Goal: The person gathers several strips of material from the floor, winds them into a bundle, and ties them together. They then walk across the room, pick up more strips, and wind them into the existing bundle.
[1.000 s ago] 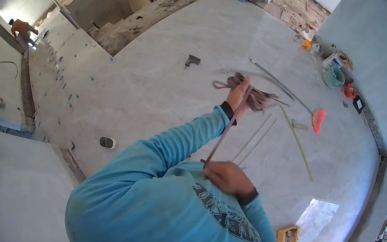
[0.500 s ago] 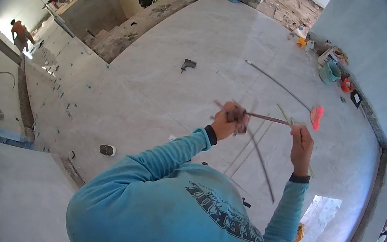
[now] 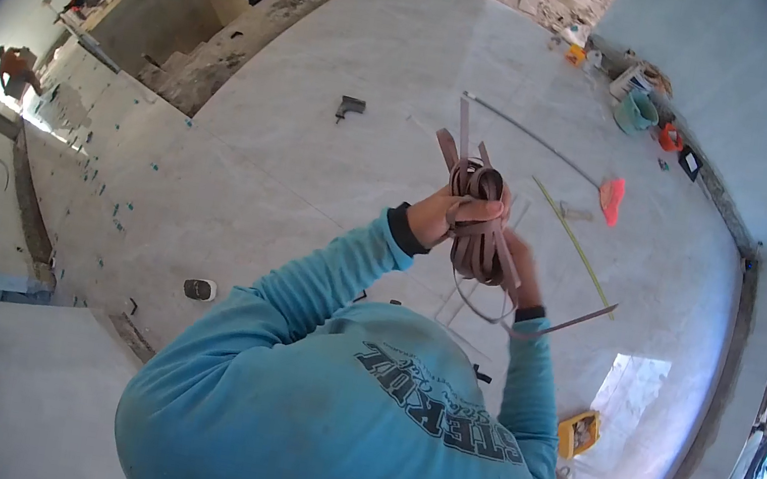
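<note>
A bundle of brown strap (image 3: 478, 224) is held up in front of the chest, above a pale tiled floor (image 3: 316, 159). The left hand (image 3: 447, 216) is closed around the upper part of the coil, with its thumb laid across the loops. The right hand (image 3: 521, 271) is seen just behind and below the coil, partly hidden by the hanging loops; its fingers appear curled against the strap, but the exact grip cannot be told. Several loose ends are seen sticking up from the top of the bundle, and one free end is stretched out to the right, below the right wrist. Both arms are covered by blue sleeves (image 3: 340, 263).

On the floor beyond the hands, a long-handled tool with an orange-red head (image 3: 611, 197) is laid, with a yellow-green strip (image 3: 572, 241) beside it. A dark hand tool (image 3: 350, 108) is seen further left. A teal bucket (image 3: 636, 113) is set against the far wall among other small items, and a yellow case (image 3: 578, 433) lies at the lower right. Two other people are visible in the distance at the left, one in an orange top (image 3: 13, 67).
</note>
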